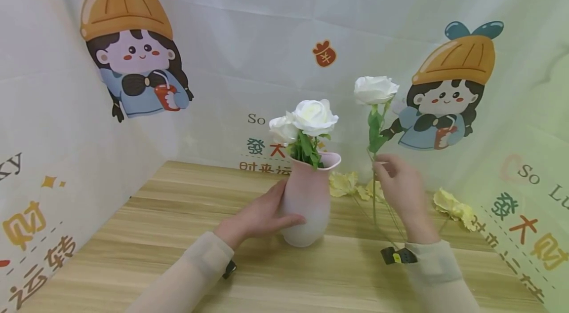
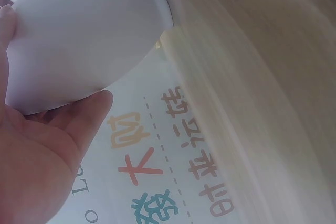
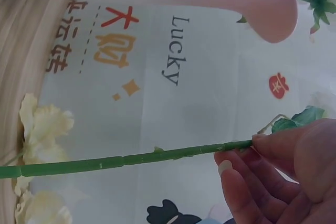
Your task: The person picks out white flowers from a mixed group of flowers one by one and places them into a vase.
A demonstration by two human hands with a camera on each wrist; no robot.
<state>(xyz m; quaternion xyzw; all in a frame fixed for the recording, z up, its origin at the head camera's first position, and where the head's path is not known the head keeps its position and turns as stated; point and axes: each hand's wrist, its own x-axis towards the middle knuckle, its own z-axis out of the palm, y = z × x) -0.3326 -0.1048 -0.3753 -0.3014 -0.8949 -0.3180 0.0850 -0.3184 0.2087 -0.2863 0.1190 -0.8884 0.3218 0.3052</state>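
Observation:
A vase (image 1: 306, 199), pink at the flared mouth and white below, stands upright on the wooden table. Two white roses (image 1: 314, 118) with green leaves rise out of it. My left hand (image 1: 262, 212) grips the vase's left side, thumb across the front; in the left wrist view the fingers curve round its pale body. To the right, my right hand (image 1: 400, 187) pinches the green stem (image 3: 131, 158) of another white rose (image 1: 375, 90) between thumb and fingers. That rose is upright, its bloom above the vase's mouth, its stem apart from the vase.
Yellow flowers (image 1: 344, 184) lie on the table behind and right of the vase, their thin stems running toward me. Another yellow flower (image 1: 453, 208) lies by the right edge. A printed cloth (image 1: 222, 56) hangs close behind the wooden table (image 1: 178, 204) and at both sides.

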